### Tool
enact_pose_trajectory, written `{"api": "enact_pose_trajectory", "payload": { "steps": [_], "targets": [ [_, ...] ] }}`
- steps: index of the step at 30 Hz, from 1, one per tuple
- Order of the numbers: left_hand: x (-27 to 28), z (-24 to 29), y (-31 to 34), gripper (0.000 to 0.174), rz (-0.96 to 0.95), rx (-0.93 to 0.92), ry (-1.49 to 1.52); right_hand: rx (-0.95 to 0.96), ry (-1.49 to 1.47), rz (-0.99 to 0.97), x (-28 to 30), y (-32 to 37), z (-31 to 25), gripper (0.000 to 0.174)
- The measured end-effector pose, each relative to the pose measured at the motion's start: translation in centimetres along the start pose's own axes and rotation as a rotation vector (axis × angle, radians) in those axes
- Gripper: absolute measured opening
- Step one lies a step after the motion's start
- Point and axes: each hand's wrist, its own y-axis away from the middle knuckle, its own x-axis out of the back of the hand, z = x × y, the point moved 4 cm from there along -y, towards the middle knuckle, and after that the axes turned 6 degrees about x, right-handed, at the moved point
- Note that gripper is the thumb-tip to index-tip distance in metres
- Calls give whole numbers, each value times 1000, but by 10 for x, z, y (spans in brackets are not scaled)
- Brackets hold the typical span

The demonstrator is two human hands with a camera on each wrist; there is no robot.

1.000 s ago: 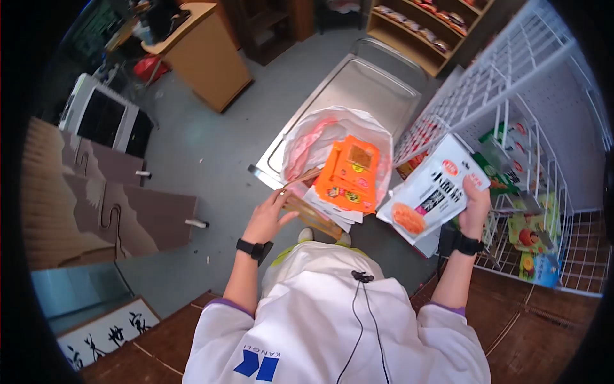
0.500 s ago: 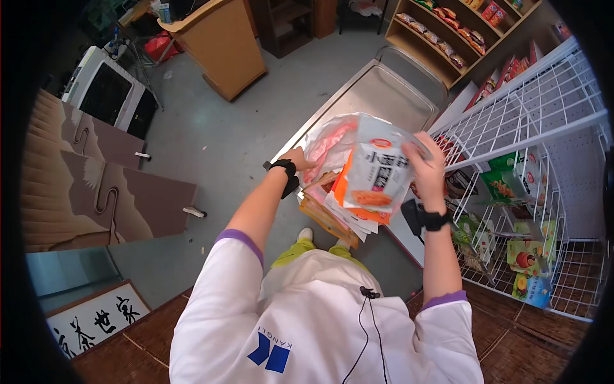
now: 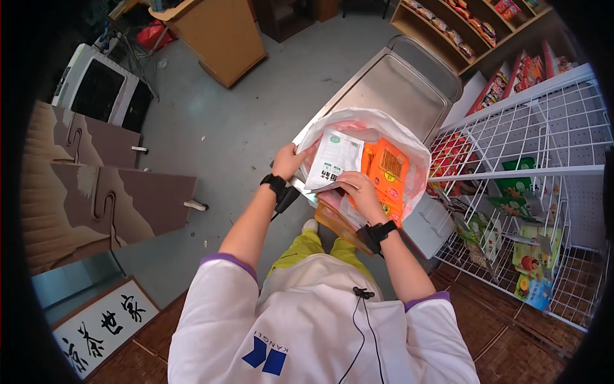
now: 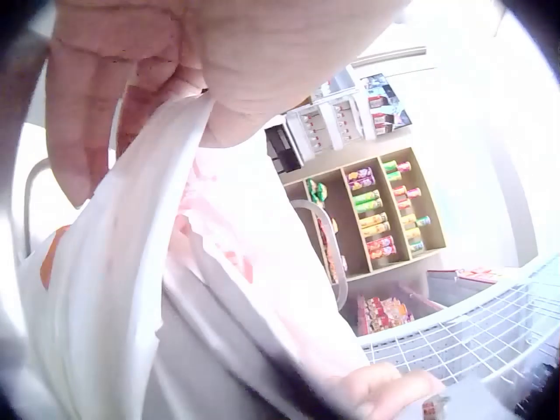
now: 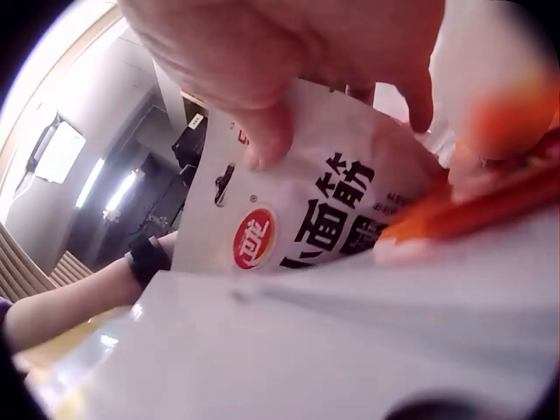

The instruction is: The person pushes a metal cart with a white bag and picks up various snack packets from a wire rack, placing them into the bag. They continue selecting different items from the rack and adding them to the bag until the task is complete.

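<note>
A white snack packet (image 3: pixel 334 157) with black characters lies in the mouth of a white and pink plastic bag (image 3: pixel 412 150), left of some orange packets (image 3: pixel 389 169). The right hand (image 3: pixel 361 192) pinches the packet's near edge; in the right wrist view the thumb of that hand (image 5: pixel 297 61) presses on the packet (image 5: pixel 306 201) near its red logo. At the bag's left rim is the left hand (image 3: pixel 289 161). Seen from the left wrist, the left hand (image 4: pixel 201 61) grips the gathered rim of the bag (image 4: pixel 131 227) between thumb and fingers.
The bag stands on a metal cart (image 3: pixel 396 89) with a tube handle. On the right is a white wire rack (image 3: pixel 511 144) holding green and red packets. Wooden shelves (image 3: pixel 441 35) with snacks stand behind the cart, and a wooden desk (image 3: pixel 220 41) is at the upper left.
The white packet has moved from the rack side, over the orange packets, into the left part of the bag, and its other face now shows. The left hand has moved up to the bag's rim.
</note>
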Motion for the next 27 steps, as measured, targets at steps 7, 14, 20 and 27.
{"api": "enact_pose_trajectory", "payload": {
  "steps": [7,14,20,27],
  "targets": [
    [15,12,41,23,39,-95,310,-208,-322,25,-8,-10,5,19],
    [15,11,46,28,-85,-10,343,-216,-200,-84,-16,-13,13,24],
    [4,3,38,35,-122,-127,385,80,133,-234,-2,-17,26,47],
    [9,39,73,63,-217,-85,399,77,285,-213,28,-3,0,59]
  ]
}}
